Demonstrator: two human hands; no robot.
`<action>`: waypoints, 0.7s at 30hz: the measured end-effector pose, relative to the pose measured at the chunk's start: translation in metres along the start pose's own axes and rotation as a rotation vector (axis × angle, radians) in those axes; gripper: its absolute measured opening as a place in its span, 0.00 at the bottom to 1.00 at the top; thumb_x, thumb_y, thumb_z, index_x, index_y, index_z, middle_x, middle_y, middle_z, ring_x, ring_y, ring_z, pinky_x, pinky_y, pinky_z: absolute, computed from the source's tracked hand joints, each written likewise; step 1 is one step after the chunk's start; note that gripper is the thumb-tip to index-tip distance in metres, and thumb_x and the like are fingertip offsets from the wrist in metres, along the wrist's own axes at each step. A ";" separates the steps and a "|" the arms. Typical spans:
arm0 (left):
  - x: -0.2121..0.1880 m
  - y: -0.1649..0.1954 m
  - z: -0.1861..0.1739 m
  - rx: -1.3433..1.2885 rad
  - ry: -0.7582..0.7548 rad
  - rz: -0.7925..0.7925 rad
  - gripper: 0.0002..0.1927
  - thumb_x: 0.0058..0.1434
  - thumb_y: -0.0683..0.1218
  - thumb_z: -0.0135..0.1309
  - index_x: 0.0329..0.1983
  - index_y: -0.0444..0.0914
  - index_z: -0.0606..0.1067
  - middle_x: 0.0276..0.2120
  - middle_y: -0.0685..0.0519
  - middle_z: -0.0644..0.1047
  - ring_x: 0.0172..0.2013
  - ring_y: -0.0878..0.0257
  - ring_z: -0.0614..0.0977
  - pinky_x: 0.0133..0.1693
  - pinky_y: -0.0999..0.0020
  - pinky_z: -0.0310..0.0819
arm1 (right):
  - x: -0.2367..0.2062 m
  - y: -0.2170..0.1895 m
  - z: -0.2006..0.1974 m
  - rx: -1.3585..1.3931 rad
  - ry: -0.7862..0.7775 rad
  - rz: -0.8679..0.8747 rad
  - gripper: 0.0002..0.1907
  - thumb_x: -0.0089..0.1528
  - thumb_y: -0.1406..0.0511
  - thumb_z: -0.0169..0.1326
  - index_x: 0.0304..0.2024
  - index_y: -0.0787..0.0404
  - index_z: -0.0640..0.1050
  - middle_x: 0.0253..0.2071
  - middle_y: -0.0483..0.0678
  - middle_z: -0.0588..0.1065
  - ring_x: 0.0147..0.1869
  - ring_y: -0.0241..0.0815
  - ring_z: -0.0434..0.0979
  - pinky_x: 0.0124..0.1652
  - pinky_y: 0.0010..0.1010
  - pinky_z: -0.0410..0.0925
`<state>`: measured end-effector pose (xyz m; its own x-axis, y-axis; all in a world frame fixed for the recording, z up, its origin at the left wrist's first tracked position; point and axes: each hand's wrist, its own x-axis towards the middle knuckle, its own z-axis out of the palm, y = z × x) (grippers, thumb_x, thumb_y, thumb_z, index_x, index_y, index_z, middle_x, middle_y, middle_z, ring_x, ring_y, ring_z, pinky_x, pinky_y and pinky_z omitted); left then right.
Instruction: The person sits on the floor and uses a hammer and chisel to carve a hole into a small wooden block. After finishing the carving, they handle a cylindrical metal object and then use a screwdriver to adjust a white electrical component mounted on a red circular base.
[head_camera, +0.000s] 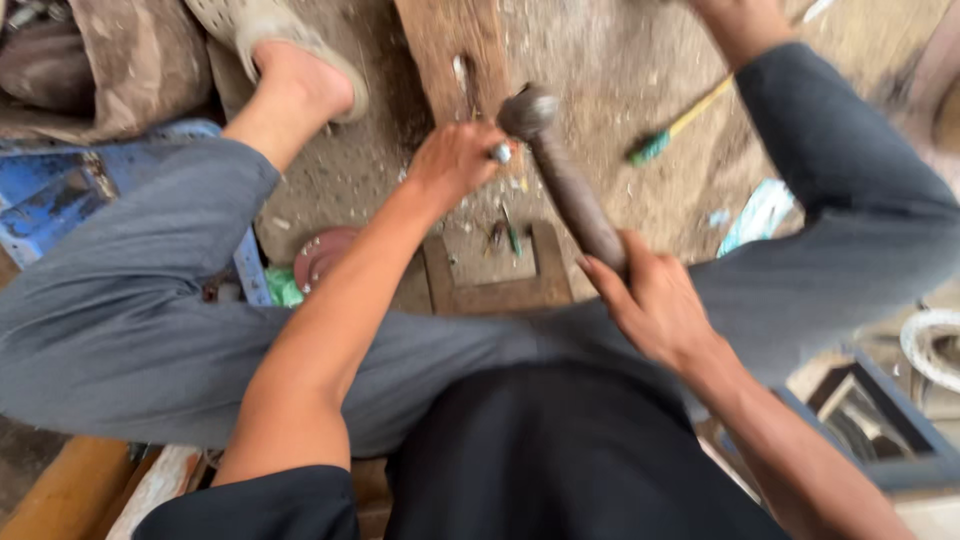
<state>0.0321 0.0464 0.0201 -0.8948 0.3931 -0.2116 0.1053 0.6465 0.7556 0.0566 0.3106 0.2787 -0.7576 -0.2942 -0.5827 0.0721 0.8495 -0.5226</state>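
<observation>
Hammering over a wooden plank (440, 45) on the dirt floor, seated, knees wide.

Right hand (655, 305) was closed around the wooden handle of a hammer (560, 170), head raised just above the left hand (455, 160). Left fingers were pinched on a small metal piece (501, 153) held at the plank's edge. A wooden frame (495, 285) sat between the knees, a screwdriver (680, 125) lay well off to the right, a blue crate (60, 195) on the left. Motion blur hid finer detail.

Dark brown hammer (570, 190), grey trousers (130, 300), blue crate (50, 195), beige perforated sandal (265, 30), brown wooden plank (440, 50), yellow stick with a green tip (675, 128), black shirt (560, 460).
</observation>
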 end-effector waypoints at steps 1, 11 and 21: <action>-0.002 -0.001 -0.001 0.048 0.064 0.046 0.20 0.58 0.46 0.56 0.55 0.46 0.79 0.36 0.43 0.81 0.34 0.49 0.84 0.37 0.53 0.81 | -0.001 0.000 -0.002 0.145 0.012 0.003 0.15 0.66 0.59 0.57 0.43 0.66 0.73 0.20 0.55 0.76 0.23 0.48 0.78 0.26 0.39 0.69; 0.001 0.004 -0.006 0.020 0.103 0.022 0.20 0.64 0.50 0.61 0.57 0.39 0.78 0.33 0.40 0.82 0.28 0.47 0.82 0.32 0.53 0.78 | 0.001 0.005 -0.007 0.296 -0.079 0.283 0.17 0.67 0.57 0.53 0.39 0.67 0.73 0.20 0.48 0.76 0.22 0.38 0.76 0.24 0.33 0.69; 0.047 -0.028 -0.026 -0.254 -0.056 -0.336 0.23 0.56 0.56 0.71 0.24 0.33 0.77 0.24 0.46 0.79 0.25 0.60 0.80 0.34 0.58 0.76 | -0.027 0.030 -0.017 0.714 0.040 0.423 0.18 0.71 0.57 0.47 0.44 0.70 0.70 0.27 0.51 0.74 0.25 0.39 0.75 0.26 0.30 0.69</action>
<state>-0.0235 0.0301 0.0052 -0.8356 0.2270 -0.5002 -0.3049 0.5658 0.7661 0.0688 0.3517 0.2891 -0.5957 0.0144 -0.8031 0.7401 0.3984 -0.5418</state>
